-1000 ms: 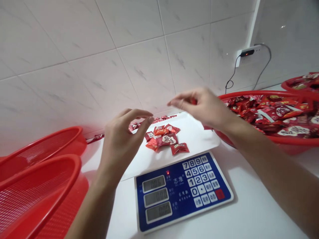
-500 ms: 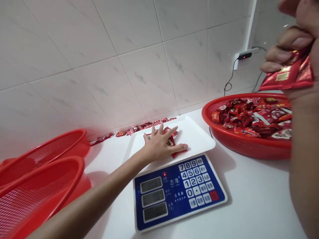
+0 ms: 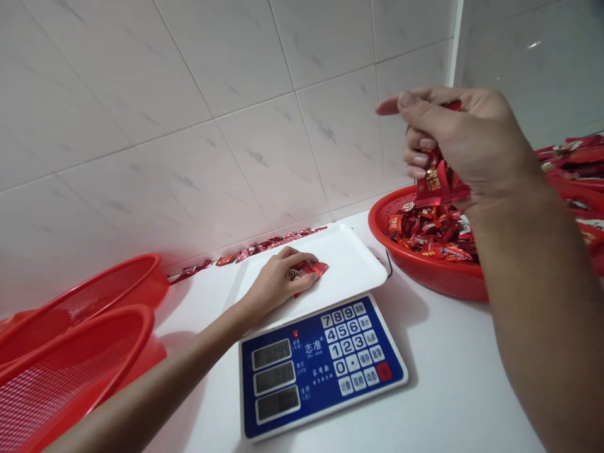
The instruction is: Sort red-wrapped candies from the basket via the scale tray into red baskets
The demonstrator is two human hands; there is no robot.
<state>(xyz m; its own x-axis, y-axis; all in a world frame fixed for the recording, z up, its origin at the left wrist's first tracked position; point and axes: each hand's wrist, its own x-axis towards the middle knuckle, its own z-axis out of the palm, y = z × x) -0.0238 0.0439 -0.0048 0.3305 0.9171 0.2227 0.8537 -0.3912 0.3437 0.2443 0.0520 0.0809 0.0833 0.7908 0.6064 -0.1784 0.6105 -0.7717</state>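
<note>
On the white tray of a blue-and-white electronic scale, my left hand curls around small red candy packets; their number is hidden under the fingers. My right hand is raised over a red mesh basket filled with red-wrapped candies. Its lower fingers are closed around a red candy packet with gold print, pressed to the palm. The index finger and thumb of that hand point left. Red digits on the scale's displays cannot be read clearly.
Two red mesh baskets stand at the left. Behind the scale, a row of loose red candies lies along the tiled wall. More red packets are piled at the far right.
My left hand has gone from spread fingers to closing around the packets on the tray. My right hand, still gripping its packet, has moved left and down in view.
</note>
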